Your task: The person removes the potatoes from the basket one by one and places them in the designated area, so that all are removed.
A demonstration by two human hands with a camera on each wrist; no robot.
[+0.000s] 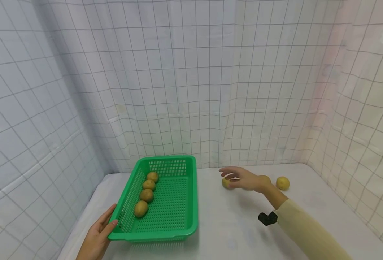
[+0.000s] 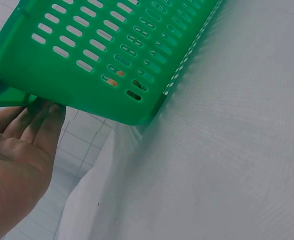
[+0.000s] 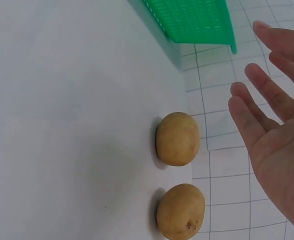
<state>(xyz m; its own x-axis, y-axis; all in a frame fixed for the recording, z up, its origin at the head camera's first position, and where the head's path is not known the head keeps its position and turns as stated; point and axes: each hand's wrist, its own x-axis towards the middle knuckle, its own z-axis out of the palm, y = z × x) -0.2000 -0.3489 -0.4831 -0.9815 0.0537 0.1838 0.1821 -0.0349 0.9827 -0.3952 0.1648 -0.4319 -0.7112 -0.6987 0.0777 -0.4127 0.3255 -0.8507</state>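
Looks like the potato-gathering step is mid-way: four brown potatoes (image 1: 147,195) sit in a row along the left wall of the green slotted plastic basket (image 1: 178,216), which is near the front-left of the white table (image 1: 230,224). The left hand (image 1: 97,238) rests flat-fingered against the basket's near-left corner, steadying it and grasping nothing. The right hand (image 1: 243,178) hovers released, fingers spread, over a round yellow-brown potato (image 3: 176,138) toward the table's back edge. Another loose potato (image 1: 282,183) lies just beyond. Next move probably calls for lowering and curling round the nearer one.

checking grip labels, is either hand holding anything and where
The left hand touches the basket at its near left corner, fingers straight. The right hand is open beside the potatoes, holding nothing.
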